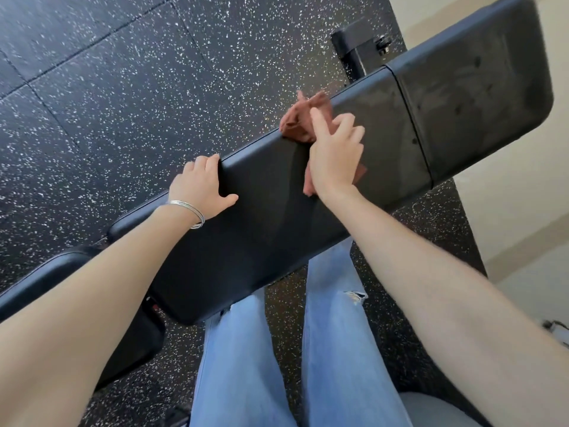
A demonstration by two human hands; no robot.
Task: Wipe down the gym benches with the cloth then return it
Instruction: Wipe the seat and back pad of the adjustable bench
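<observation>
1 cloth (pixel 303 123) under right hand (pixel 334 158); left hand (pixel 200 188) on 1 bench (pixel 264 204).

Black rubber floor (pixel 129 97) flecked with white — laid in large tiles, the seams showing as dark lines. A cream wall (pixel 529 192) stands along the right edge, where the flooring ends. Light-blue jeans (pixel 332 359) fill the lower centre — a frayed tear (pixel 355 295) marks one leg. Thin silver bangles (pixel 191 212) circle a wrist. A grey object at bottom right is too blurred to identify.
</observation>
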